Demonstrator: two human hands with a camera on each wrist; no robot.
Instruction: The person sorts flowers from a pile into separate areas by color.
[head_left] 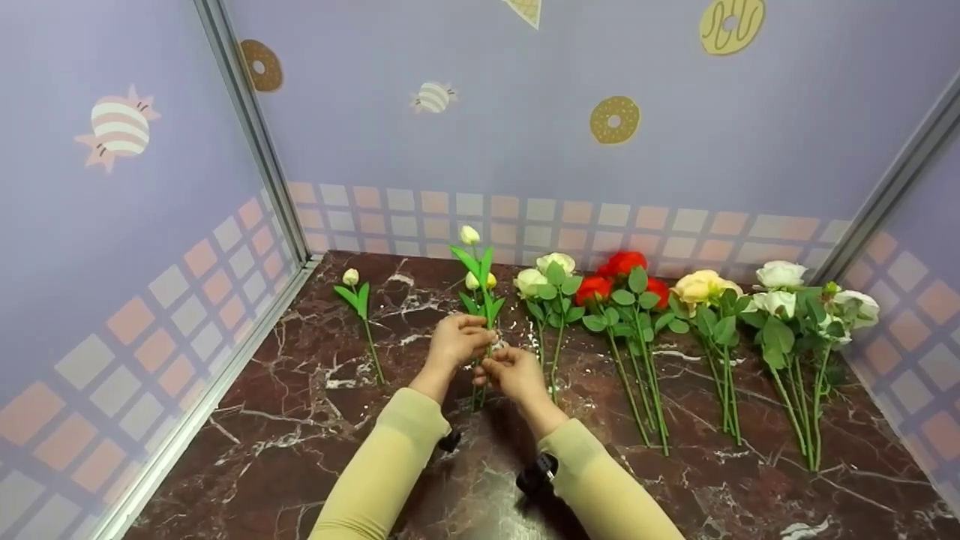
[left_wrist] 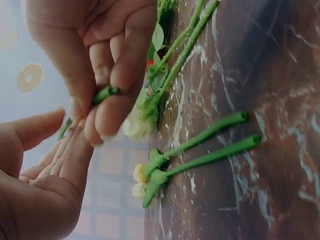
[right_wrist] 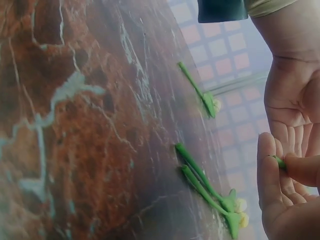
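In the head view a white tulip on a green stem stands upright between both hands, above the table. My right hand pinches its lower stem between thumb and fingers. Higher along the stem is my left hand, its fingers extended beside it and its palm uncurled in the right wrist view. Two more tulips with yellowish-white heads lie side by side on the table beyond the hands. Apart from them, to the left, lies a single white tulip.
Along the right of the marbled table lie white roses, red flowers, peach-yellow flowers and a larger white bunch, stems toward me. Purple panels enclose the back and both sides.
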